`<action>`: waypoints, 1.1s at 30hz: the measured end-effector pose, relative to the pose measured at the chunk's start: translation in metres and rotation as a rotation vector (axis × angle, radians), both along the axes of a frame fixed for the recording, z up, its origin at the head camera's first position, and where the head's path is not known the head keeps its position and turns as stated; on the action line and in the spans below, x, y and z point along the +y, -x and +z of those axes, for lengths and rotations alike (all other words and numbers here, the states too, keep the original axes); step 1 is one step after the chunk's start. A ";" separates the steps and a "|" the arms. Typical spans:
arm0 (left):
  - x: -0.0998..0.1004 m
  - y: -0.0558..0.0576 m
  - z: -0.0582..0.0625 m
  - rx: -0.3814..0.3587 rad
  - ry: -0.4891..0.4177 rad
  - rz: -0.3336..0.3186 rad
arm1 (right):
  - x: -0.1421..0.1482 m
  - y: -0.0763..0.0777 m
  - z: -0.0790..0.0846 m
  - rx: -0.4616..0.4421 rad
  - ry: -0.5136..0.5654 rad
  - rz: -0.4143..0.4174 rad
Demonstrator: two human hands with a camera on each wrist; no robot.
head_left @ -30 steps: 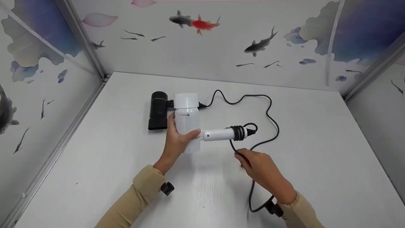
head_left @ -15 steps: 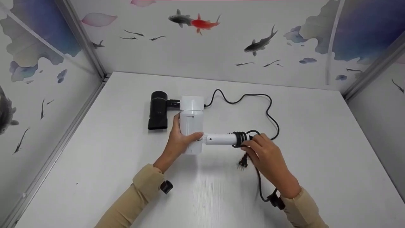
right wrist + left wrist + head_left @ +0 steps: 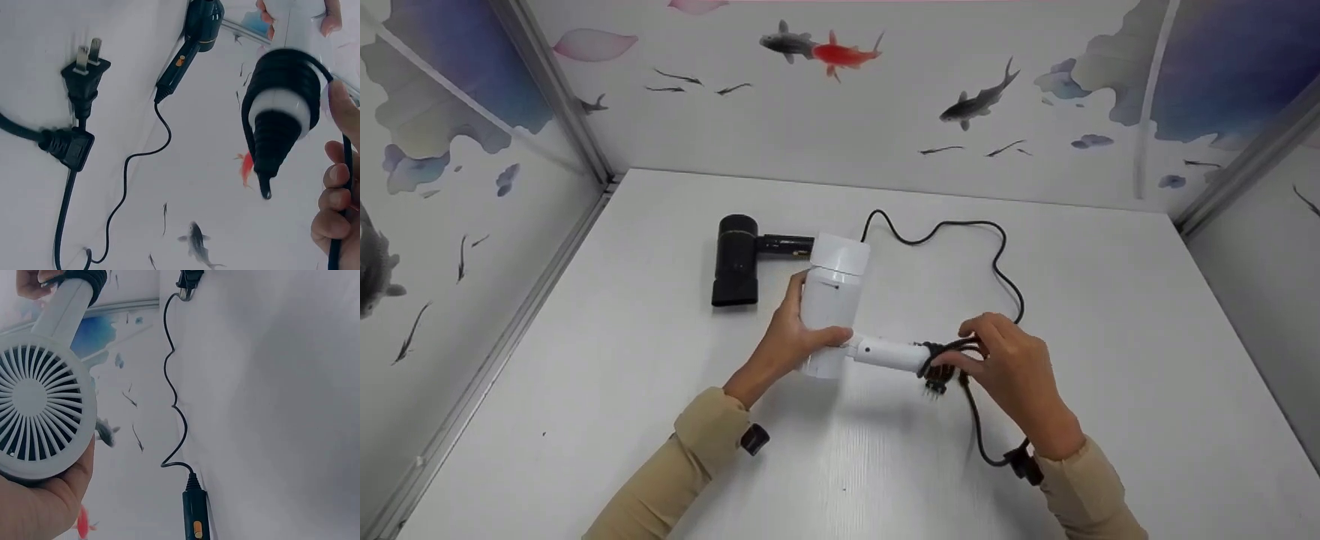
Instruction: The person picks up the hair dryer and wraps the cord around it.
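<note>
In the head view my left hand (image 3: pixel 791 330) grips the barrel of a white hair dryer (image 3: pixel 831 307), raised above the table with its handle pointing right. Several turns of black cord (image 3: pixel 284 73) wrap the end of that handle. My right hand (image 3: pixel 1009 364) holds the loose part of this cord between thumb and fingers beside the handle end. A two-pin plug (image 3: pixel 84 84) shows in the right wrist view. The slotted round grille (image 3: pixel 39 405) of the white dryer faces the left wrist camera. A black hair dryer (image 3: pixel 735 262) lies on the table, its handle end hidden behind the white one.
The black dryer's thin cord (image 3: pixel 997 259) snakes across the table (image 3: pixel 622 420) behind my right hand. Printed walls with fish (image 3: pixel 847 56) stand at the back and both sides.
The white dryer has shifted right and tilted, its handle end dipping toward me. My right hand has moved from the hanging cord up to the handle end, drawing the cord round it.
</note>
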State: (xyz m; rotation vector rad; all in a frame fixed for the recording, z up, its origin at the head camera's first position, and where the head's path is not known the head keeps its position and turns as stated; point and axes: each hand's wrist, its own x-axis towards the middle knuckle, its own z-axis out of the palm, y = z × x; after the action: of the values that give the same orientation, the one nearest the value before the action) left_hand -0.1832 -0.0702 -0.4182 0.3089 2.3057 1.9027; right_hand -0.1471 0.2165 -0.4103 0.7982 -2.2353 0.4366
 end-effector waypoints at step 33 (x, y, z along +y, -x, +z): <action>0.012 -0.005 0.014 0.022 -0.165 -0.149 | 0.026 0.010 -0.005 -0.291 0.182 0.081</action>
State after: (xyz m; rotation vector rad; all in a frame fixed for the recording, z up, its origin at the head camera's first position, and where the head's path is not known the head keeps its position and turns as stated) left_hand -0.1783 -0.0578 -0.4047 0.5068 2.0767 2.0265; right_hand -0.1574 0.2429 -0.4158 0.7700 -2.3888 0.8289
